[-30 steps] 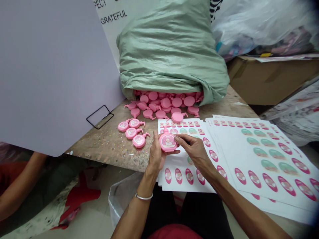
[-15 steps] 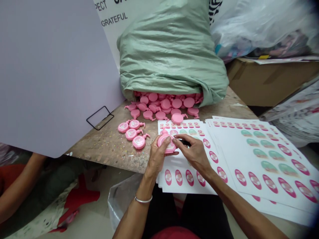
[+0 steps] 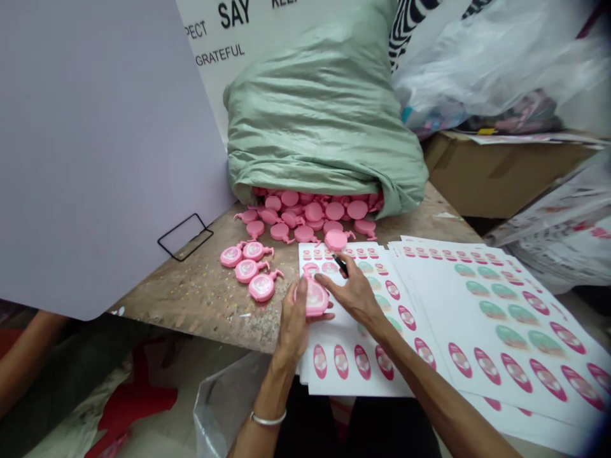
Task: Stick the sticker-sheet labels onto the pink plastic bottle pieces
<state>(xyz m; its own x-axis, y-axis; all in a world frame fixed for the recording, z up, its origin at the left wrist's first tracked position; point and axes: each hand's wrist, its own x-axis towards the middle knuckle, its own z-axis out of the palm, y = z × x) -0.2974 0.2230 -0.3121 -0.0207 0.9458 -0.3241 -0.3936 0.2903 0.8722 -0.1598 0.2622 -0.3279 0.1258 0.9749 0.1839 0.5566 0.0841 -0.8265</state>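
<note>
My left hand [image 3: 292, 323] grips a pink toy pump bottle [image 3: 316, 300], round and flat with a small spout, its thumb lying along the side. A pale printed sticker shows on its upward face. In my right hand [image 3: 358, 294] is a slim black tool [image 3: 340, 265], held between the fingers; its kind is unclear. The thumb of this hand is at the bottle's upper edge. Beneath both hands lies a sticker sheet [image 3: 337, 384] with pink ovals and green shapes. Several pink bottles with stickers [image 3: 261, 288] rest on the table left of my hands.
A green sack [image 3: 324, 127] spills plain pink bottles [image 3: 314, 212] onto the wooden table [image 3: 191, 299]. More sticker sheets [image 3: 442, 305] overlap at right. A black wire frame [image 3: 185, 237] stands by the pale panel [image 3: 105, 159]. Another person's arm [image 3: 33, 350] shows at lower left.
My right hand has drawn slightly up and back, and the black tool now points upward, away from the bottle. The bottle's face is more exposed. The view has tilted up a little.
</note>
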